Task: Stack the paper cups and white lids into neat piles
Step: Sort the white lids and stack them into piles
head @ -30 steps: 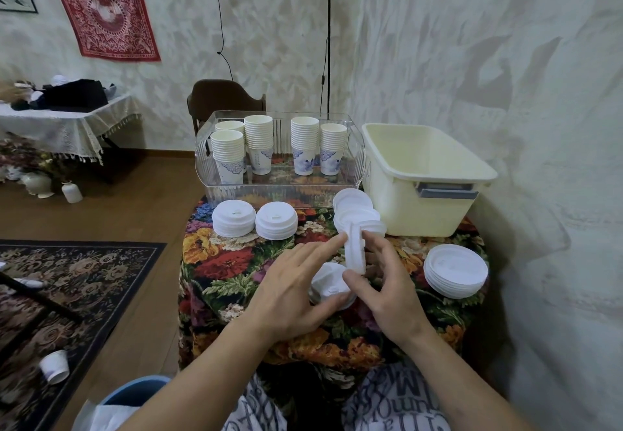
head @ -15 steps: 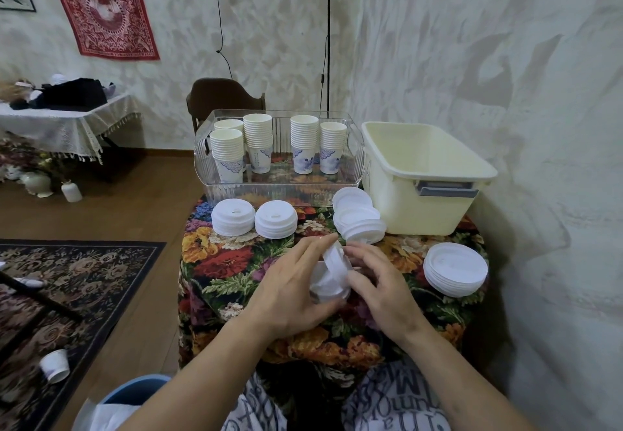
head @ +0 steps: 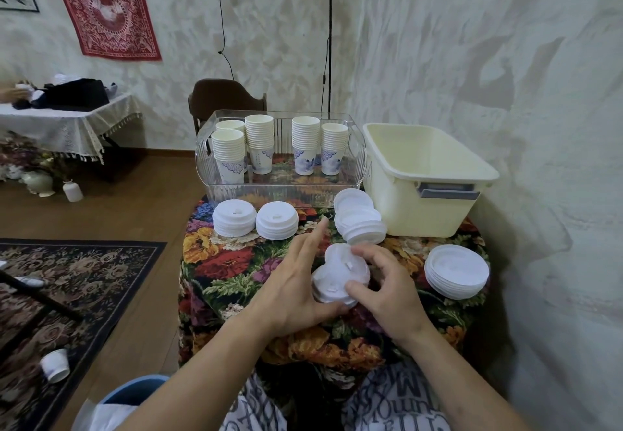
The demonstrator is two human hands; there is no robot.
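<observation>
White lids mid-table, gripped by both hands: left, right.

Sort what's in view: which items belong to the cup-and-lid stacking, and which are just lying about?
Job: lids in hand; lid piles; leaning lid pile; right-edge lid pile; cup stacks; clear tray.
Lying about: cream tub; chair; cup on rug.
</observation>
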